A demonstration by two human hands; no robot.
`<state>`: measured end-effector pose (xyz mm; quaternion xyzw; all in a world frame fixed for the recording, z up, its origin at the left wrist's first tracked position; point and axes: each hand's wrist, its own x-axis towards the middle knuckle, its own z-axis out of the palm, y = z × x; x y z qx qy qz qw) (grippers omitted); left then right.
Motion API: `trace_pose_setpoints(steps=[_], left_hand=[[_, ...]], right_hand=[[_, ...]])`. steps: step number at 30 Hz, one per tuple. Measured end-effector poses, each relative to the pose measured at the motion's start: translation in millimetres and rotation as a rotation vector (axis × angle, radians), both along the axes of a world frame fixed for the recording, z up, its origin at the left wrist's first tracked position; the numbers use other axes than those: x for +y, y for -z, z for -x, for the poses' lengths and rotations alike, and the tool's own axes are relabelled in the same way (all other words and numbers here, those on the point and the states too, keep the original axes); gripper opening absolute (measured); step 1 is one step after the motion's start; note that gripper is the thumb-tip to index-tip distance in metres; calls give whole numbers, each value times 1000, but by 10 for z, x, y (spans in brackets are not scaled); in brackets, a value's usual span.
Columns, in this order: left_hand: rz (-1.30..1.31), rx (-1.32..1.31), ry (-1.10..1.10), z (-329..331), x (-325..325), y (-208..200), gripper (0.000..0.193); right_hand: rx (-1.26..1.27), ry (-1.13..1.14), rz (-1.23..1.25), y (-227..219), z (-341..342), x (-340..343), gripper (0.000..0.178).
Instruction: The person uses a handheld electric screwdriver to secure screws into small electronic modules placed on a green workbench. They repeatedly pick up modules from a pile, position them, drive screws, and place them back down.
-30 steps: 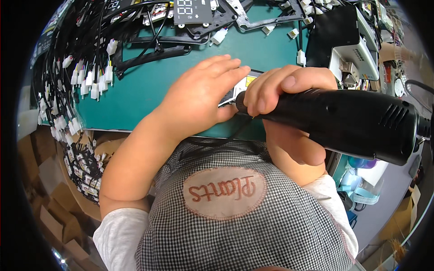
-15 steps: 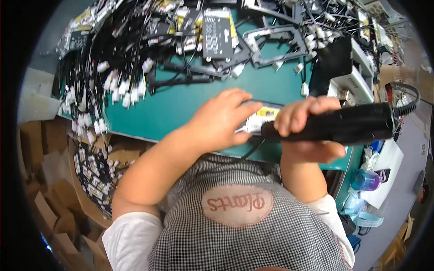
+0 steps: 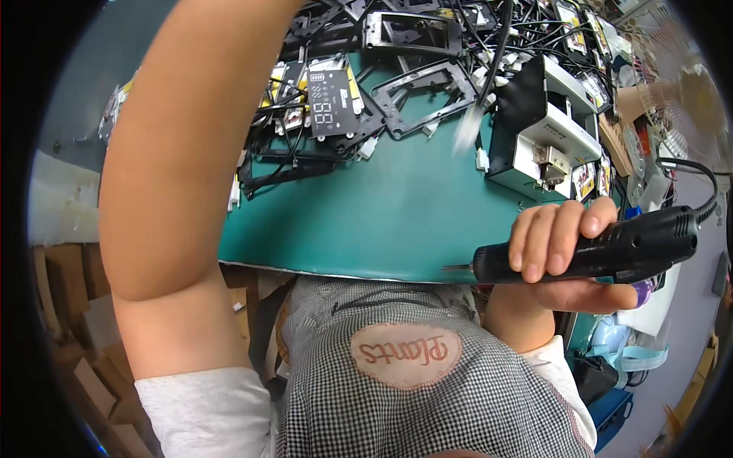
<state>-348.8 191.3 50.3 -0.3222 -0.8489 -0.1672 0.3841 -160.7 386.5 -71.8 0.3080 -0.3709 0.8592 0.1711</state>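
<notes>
My right hand (image 3: 553,244) is wrapped round a black electric screwdriver (image 3: 641,243), its thin bit pointing left above the front edge of the green work surface (image 3: 359,229). My left arm (image 3: 187,145) stretches far up across the left side and leaves the picture at the top, so my left hand is out of sight. Beyond the surface's middle lies a black circuit board with a digit display (image 3: 333,103), among cables. A black plastic frame (image 3: 418,125) rests beside it. A blurred white connector (image 3: 467,131) hangs from a dark cable near that frame.
A black and white box with a metal socket (image 3: 550,141) stands at the right. Piled frames and cables (image 3: 412,49) fill the far side. The screwdriver's coiled cord (image 3: 710,198) runs off to the right. Cardboard boxes (image 3: 95,382) sit on the floor at left.
My left hand has left the small yellow-labelled part at the front edge and gone up out of view. That part no longer shows there. The screwdriver has moved slightly right and nearer me.
</notes>
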Motion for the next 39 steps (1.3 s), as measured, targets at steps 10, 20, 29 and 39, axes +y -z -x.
trace_pose_setpoints(steps=[10, 20, 29, 39], left_hand=[[423, -533, -208, 46, 203, 1812, 26], [-286, -635, 154, -165, 0, 1469, 30], [49, -850, 209, -1254, -155, 1975, 15], [394, -462, -75, -703, -444, 1527, 85]], right_hand=[[-18, 84, -5, 159, 11, 22, 81], [-109, 165, 29, 142, -60, 150, 79], [-37, 105, -13, 25, -22, 217, 76], [-29, 150, -64, 67, -66, 273, 77]])
